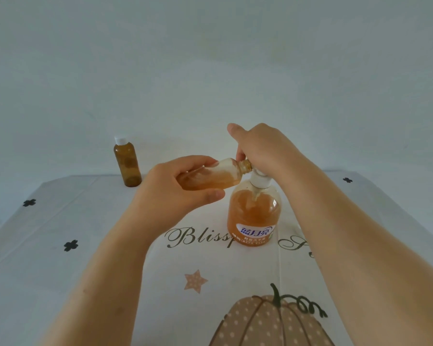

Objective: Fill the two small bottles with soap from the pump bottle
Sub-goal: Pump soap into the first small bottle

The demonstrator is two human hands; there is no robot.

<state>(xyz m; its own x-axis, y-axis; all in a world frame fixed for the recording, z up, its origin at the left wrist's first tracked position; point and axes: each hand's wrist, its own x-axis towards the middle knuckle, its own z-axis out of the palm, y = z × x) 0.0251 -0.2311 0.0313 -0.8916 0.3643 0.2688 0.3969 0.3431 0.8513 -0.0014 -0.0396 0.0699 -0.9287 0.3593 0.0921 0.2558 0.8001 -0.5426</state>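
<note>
Above the middle of the tabletop (60, 245), the left hand's (175, 186) fingers wrap an uncapped small bottle (215, 174), tilted nearly flat, its mouth at the pump bottle's (254, 213) spout. The right hand (260, 148) curls closed over the pump head. A capped small bottle (127, 163) stands well apart, far left.

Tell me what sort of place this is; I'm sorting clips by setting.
Probably a home, at a table set against a plain wall. The tablecloth bears a printed pumpkin and script lettering, and household soap stands on it: a pump bottle and a capped small bottle. Nothing suggests a workshop or lab.
</note>
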